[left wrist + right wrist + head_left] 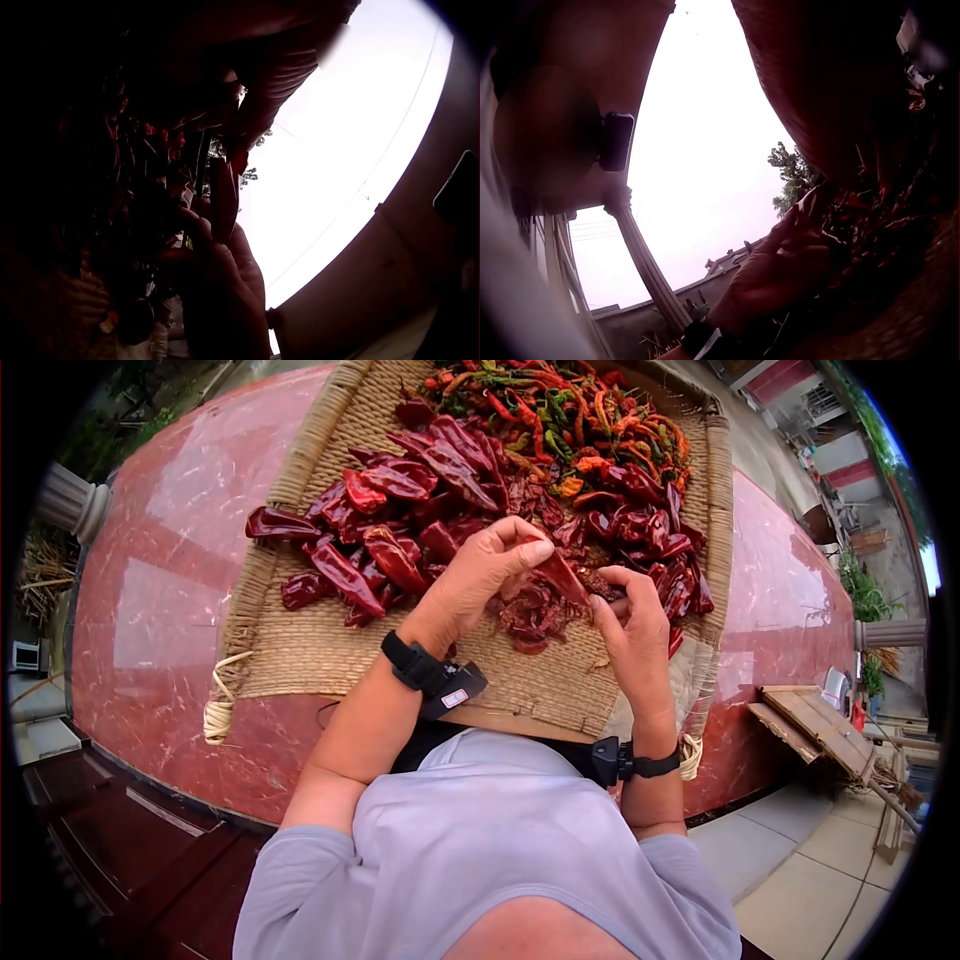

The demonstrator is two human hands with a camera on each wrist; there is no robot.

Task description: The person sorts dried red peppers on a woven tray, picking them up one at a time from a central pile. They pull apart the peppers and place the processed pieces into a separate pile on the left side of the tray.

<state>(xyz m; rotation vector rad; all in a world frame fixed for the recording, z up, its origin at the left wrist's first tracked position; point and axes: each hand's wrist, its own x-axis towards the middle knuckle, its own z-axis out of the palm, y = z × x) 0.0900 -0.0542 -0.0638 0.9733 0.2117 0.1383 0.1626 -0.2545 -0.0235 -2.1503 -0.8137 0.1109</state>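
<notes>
My left hand pinches a dark red chili pepper between thumb and fingers, over the middle of a woven mat. The pepper slants down to the right. At its lower end, my right hand grips the tip with curled thumb and forefinger. In the left wrist view the pepper spans the space between both hands, mostly in silhouette. Beneath the hands lies a pile of torn, dried-looking red pepper pieces. The right wrist view is dark around the fingers, and the left hand partly shows there.
Large glossy red peppers are heaped on the left of the woven mat, with more red peppers on the right. Thin red, orange and green chilies lie at the far end. Red polished stone surrounds the mat.
</notes>
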